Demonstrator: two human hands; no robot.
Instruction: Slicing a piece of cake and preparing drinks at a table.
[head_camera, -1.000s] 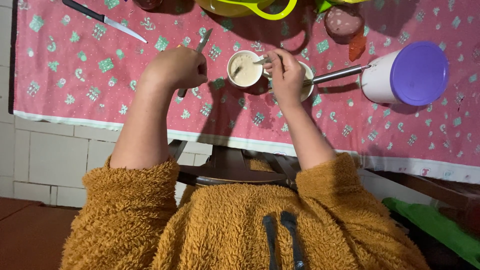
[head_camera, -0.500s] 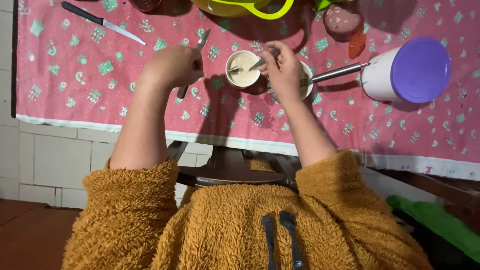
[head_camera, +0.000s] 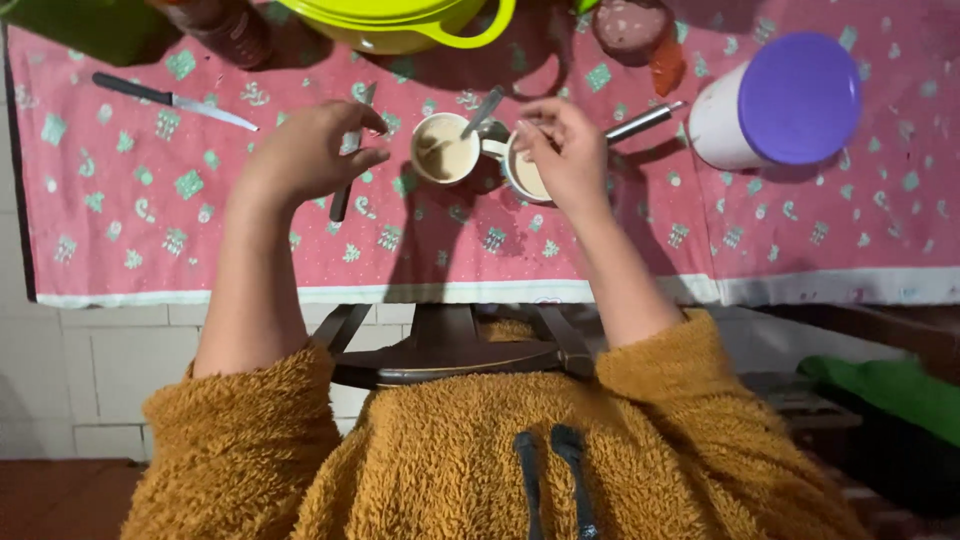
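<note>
The left hand (head_camera: 310, 150) is curled around a table knife (head_camera: 352, 158), the right hand (head_camera: 565, 150) pinches the rim of a cup (head_camera: 527, 175); this cup, beside a second cup (head_camera: 445, 148), is judged rigid, breakable, spillable, and best held by its wall.

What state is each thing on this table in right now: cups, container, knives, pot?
Left cup: upright, holds pale liquid, spoon leaning in it.
Right cup: upright, holds pale liquid, right hand over it.
White container: purple lid on.
Knife by the left hand: gripped, tip on the cloth.
Black-handled knife: lying flat, untouched.
Green pot: mostly out of frame.
</note>
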